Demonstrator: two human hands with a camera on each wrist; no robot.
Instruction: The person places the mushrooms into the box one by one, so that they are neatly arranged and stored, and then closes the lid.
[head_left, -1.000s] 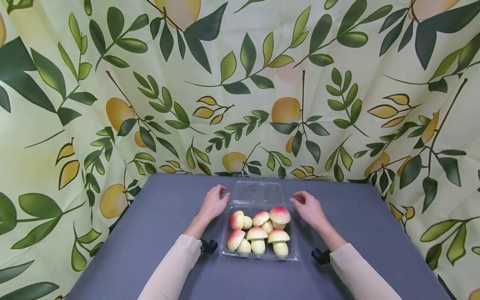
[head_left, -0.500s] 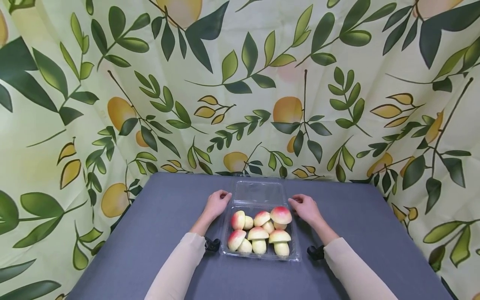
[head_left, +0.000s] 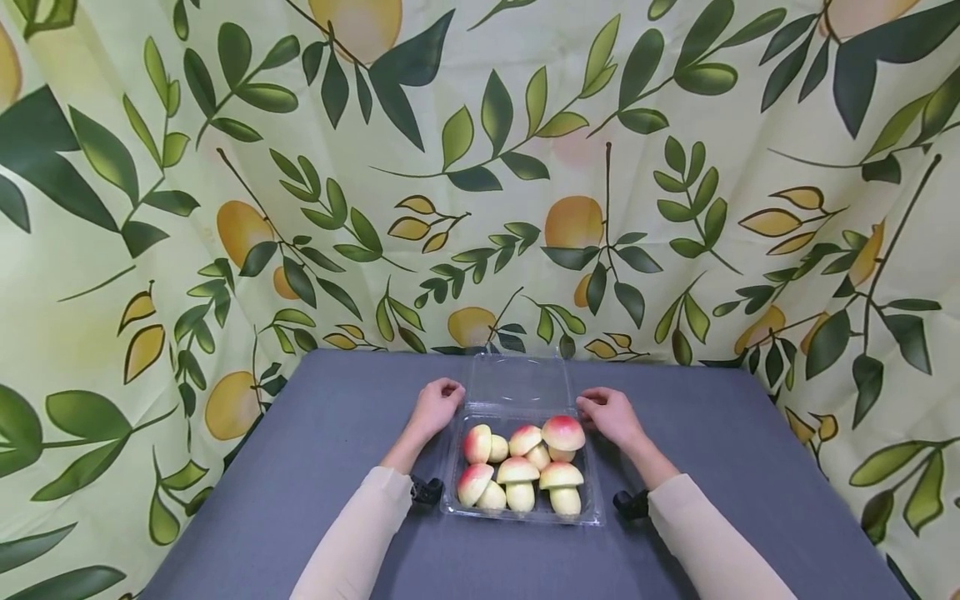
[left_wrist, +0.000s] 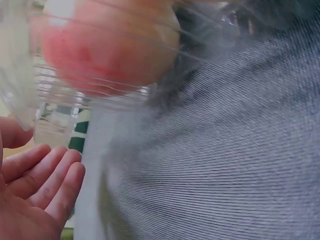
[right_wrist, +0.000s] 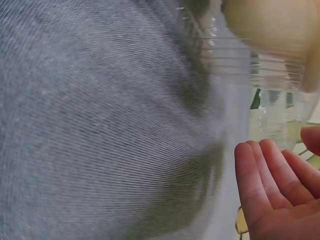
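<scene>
A clear plastic clamshell container (head_left: 522, 518) lies on the table, its hinged lid (head_left: 517, 381) tipped back on the far side. Several mushroom-shaped pieces (head_left: 517, 482), pale yellow with pinkish-red caps, fill the tray in two rows. At the lid's left edge near the hinge, my left hand (head_left: 435, 408) pinches the plastic between thumb and fingers. My right hand (head_left: 613, 417) does likewise on the right edge. In the left wrist view a red-capped piece (left_wrist: 115, 45) shows through the ribbed tray wall. Contact at the fingertips is hard to make out in both wrist views.
A grey-blue cloth (head_left: 337, 467) covers the table. A curtain with leaves and fruit (head_left: 510, 167) hangs behind and along both sides. Dark wrist mounts (head_left: 427, 490) sit at the cuffs of the light sleeves.
Both hands came in to the lid's side edges, the right also a little lower. Since half a second ago the lid's far edge has risen slightly. The mushroom-shaped pieces stayed in place.
</scene>
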